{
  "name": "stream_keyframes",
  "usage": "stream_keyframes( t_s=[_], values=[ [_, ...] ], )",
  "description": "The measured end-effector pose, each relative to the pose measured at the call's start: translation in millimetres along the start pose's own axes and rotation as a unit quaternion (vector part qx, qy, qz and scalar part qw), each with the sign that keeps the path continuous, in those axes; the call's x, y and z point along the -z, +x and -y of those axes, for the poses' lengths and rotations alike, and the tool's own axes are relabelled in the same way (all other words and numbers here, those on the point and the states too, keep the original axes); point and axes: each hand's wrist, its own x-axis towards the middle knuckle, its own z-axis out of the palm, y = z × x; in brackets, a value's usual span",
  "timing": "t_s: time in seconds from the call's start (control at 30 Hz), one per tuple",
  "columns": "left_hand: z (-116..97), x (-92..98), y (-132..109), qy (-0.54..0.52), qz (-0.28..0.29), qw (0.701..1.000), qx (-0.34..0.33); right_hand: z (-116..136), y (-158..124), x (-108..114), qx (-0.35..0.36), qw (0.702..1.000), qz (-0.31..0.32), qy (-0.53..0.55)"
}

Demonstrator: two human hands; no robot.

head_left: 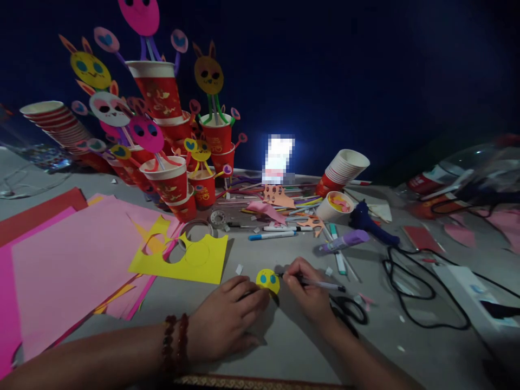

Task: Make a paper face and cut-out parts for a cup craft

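Observation:
A small yellow paper disc (267,280) with two blue eye spots lies on the grey table. The fingers of my left hand (227,314) are laid flat over the table, their tips touching the disc's left edge. My right hand (306,287) grips a slim pen (327,285), its dark tip at the disc's upper right edge. Black-handled scissors (351,310) lie partly hidden behind my right wrist. Left of the disc is a yellow sheet (211,262) with round holes and a drawn circle.
Pink paper sheets (77,265) spread across the left. Red paper cups (164,184) carrying paper animal faces stand behind them. Further right are a glue stick (347,240), a blue glue gun (371,225), stacked cups (345,168), a black cable (426,325) and a lit screen (278,158).

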Motion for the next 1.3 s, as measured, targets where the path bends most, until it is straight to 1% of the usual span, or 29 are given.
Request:
stream_keyframes(
  t_s=[0.13, 0.33, 0.67, 1.1, 1.3],
  values=[
    [0.2, 0.5, 0.1, 0.000, -0.005, 1.000, -0.002, 0.6, -0.6, -0.2, -0.002, 1.000, -0.002, -0.012],
    [-0.5, 2.5, 0.2, -0.001, -0.004, 1.000, 0.003, 2.7, 0.1, 0.0, -0.008, 1.000, 0.012, -0.011],
    [0.1, 2.4, 0.5, 0.009, -0.002, 1.000, -0.004, -3.0, -0.7, -2.5, -0.015, 1.000, 0.012, -0.023],
    [0.4, 2.1, -0.1, 0.011, -0.005, 1.000, -0.003, 1.9, 0.8, -0.8, -0.022, 1.000, 0.005, -0.019],
    [0.3, 1.7, -1.2, 0.013, -0.011, 1.000, -0.009, -0.4, 0.1, -1.5, -0.015, 1.000, 0.005, -0.014]
  ],
)
